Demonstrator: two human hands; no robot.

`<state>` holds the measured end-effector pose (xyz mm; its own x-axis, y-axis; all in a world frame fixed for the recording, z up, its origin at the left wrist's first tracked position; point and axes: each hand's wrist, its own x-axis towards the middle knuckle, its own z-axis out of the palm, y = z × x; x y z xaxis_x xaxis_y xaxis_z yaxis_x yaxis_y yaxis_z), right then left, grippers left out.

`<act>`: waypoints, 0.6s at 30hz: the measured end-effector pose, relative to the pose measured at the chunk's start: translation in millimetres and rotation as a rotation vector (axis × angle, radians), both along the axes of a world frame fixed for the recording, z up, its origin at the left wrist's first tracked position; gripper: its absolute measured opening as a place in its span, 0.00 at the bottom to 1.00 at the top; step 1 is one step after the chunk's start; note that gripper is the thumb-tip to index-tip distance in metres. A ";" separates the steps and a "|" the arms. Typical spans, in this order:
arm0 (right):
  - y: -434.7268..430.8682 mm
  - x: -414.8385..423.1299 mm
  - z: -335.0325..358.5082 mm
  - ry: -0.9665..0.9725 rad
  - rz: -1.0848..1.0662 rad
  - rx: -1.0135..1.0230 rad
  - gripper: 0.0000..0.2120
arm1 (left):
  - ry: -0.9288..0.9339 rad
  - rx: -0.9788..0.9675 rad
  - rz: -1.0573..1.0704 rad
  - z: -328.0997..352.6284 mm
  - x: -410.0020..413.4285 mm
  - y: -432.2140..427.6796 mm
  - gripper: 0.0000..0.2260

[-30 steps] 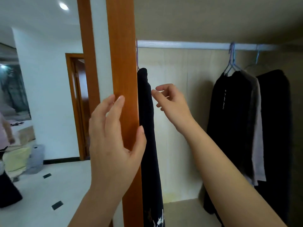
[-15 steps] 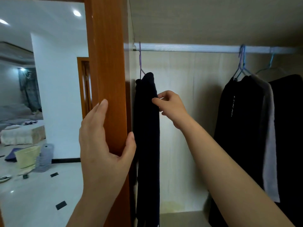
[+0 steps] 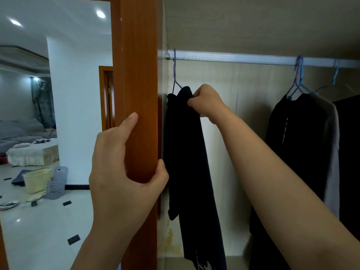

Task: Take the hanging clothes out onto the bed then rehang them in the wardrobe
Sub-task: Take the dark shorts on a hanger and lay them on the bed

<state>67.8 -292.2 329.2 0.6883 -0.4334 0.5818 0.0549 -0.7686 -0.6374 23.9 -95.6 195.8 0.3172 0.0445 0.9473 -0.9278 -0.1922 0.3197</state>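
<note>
The right hand [image 3: 206,102] pinches the dark hanging garment [image 3: 187,152] near its top; the left hand [image 3: 120,172] grips the orange wooden wardrobe frame [image 3: 138,75], fingers curled round it

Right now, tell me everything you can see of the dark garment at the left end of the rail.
The dark garment is navy-black soft fabric, draped over a purple wire hanger hooked on the metal rail, close beside the wooden door edge. It hangs long and narrow, white print near its bottom. The right hand pinches its top fold.

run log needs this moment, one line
left hand holds orange wooden wardrobe frame | right hand grips dark hanging garment | purple hanger on metal rail
</note>
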 end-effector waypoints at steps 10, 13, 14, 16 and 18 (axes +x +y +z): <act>-29.5 17.7 2.5 0.086 0.000 0.185 0.15 | -0.048 0.021 -0.009 1.5 7.3 1.7 0.31; -37.6 20.2 -4.2 -0.036 0.107 0.347 0.15 | -0.063 0.025 -0.001 1.9 7.3 1.8 0.31; -40.0 19.1 -5.3 -0.081 0.127 0.416 0.14 | -0.063 0.026 0.011 1.3 7.3 1.7 0.31; -44.6 15.0 -6.4 -0.169 0.174 0.538 0.13 | -0.049 0.036 0.001 0.8 9.5 2.3 0.32; -46.0 9.1 -6.5 -0.241 0.198 0.602 0.09 | -0.006 0.059 0.017 3.2 10.9 2.3 0.33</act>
<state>76.9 -338.1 322.7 0.6691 -0.6091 0.4257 0.3522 -0.2445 -0.9034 34.8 -93.3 199.0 0.3110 -0.0060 0.9504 -0.9261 -0.2266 0.3017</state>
